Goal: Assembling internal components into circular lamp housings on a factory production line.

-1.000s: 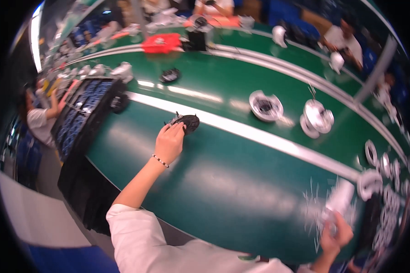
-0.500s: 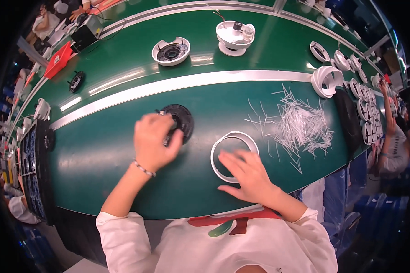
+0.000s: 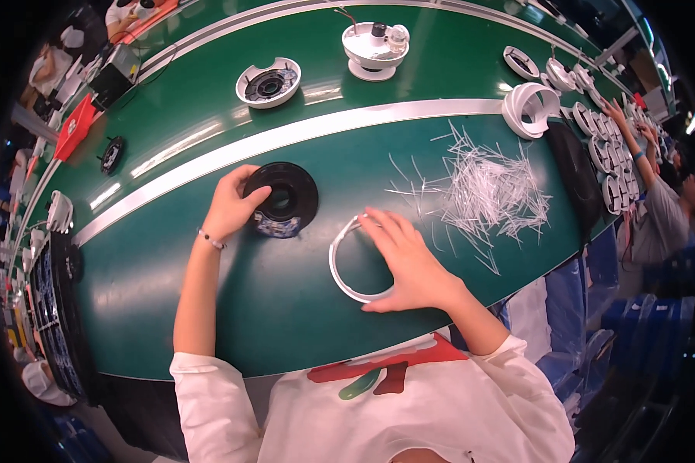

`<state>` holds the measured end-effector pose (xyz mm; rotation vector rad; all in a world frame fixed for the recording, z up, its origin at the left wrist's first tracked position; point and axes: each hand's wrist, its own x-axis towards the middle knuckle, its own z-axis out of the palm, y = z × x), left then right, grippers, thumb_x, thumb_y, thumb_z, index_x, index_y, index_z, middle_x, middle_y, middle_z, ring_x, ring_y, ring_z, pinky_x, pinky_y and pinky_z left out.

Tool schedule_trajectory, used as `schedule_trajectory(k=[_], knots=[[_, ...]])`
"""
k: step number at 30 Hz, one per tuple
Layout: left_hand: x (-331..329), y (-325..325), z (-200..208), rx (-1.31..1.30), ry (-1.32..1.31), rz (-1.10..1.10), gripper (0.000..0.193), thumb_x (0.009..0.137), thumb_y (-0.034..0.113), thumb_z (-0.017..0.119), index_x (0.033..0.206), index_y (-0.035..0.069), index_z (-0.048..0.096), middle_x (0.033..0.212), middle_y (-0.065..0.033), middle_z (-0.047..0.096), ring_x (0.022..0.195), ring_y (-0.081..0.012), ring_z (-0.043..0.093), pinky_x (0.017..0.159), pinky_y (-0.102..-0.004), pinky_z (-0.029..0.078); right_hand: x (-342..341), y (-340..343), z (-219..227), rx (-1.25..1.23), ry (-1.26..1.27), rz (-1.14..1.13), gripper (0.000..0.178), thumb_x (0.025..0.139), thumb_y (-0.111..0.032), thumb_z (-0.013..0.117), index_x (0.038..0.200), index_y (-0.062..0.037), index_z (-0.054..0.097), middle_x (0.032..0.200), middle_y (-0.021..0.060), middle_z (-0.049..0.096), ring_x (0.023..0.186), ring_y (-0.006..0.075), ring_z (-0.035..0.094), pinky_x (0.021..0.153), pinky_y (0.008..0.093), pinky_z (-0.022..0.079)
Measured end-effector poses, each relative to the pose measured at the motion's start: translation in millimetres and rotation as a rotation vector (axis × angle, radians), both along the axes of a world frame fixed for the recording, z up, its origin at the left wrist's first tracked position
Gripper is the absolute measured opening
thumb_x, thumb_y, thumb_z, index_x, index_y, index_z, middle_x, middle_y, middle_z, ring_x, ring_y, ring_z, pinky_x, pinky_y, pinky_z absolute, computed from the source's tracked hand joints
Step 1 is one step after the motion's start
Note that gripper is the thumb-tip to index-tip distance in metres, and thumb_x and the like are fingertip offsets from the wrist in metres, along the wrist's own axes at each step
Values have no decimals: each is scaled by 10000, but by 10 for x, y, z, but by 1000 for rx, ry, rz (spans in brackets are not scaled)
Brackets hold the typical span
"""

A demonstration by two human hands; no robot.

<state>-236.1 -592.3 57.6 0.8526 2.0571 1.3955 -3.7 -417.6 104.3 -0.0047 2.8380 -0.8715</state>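
At far left, a dark rack (image 3: pixel 50 301) lined with blue pieces stands by the green surface (image 3: pixel 154 309). A small black part (image 3: pixel 112 155) lies just beyond the white strip (image 3: pixel 309 126).

Now the left hand (image 3: pixel 235 201), a beaded bracelet (image 3: pixel 211 238) at its wrist: thumb over the near face, fingers tucked behind, it has a firm pinch on the left edge of a black disc (image 3: pixel 300 193). The disc is tilted, a circuit board (image 3: pixel 278 226) showing at its lower edge. Above it, past the strip, sits a white bowl (image 3: pixel 269 83) with a black round insert.

In the middle, a white ring (image 3: pixel 338 266), its right side hidden by the right hand (image 3: pixel 409 262). That hand is spread in a wide C, fingertips on the far rim, thumb at the near rim, gripping the ring between them; whether the ring touches the surface, I can't tell. Farther back, a white dome housing (image 3: pixel 374 50) stands on its round foot.

Next, a loose heap of thin white strips (image 3: pixel 486 185), then a curved white shell (image 3: pixel 529 112) and, at the right, a co-worker's arm (image 3: pixel 641 158) beside rows of white rings (image 3: pixel 614 170).
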Motion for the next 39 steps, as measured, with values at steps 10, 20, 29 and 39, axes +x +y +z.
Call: schedule_trajectory(k=[10, 20, 29, 39], knots=[[1060, 537, -6, 594, -581, 123, 403, 782, -44, 487, 1147, 10, 324, 1115, -115, 470, 1024, -172, 474, 870, -307, 394, -272, -134, -229, -1234, 592, -628, 948, 603, -78, 720, 1305, -6, 87, 1310, 185, 195, 1208, 241, 252, 956, 335, 280], [813, 466, 51, 580, -1469, -239, 793, 755, 657, 310, 1264, 49, 290, 1235, -169, 377, 1131, -320, 382, 949, -473, 303, -237, -157, -243, -465, 531, -486, 1112, 476, -265, 815, 1305, 2, 123, 1241, 196, 271, 1155, 292, 315, 956, 373, 266], [1034, 539, -51, 699, -1250, 6, 541, 843, 466, 331, 1212, 72, 364, 1204, -143, 412, 1074, -264, 441, 918, -391, 362, -289, -269, -216, -239, 613, -487, 1088, 469, -354, 797, 1280, 5, 167, 1309, 254, 162, 1165, 392, 246, 945, 454, 249], [1137, 563, 47, 781, -1161, -79, 514, 849, 345, 294, 1279, 63, 273, 1224, -120, 401, 1083, -237, 433, 932, -365, 348, -275, -62, -305, -797, 474, -424, 1099, 473, -329, 798, 1290, 7, 144, 1321, 205, 180, 1230, 337, 195, 983, 418, 222]])
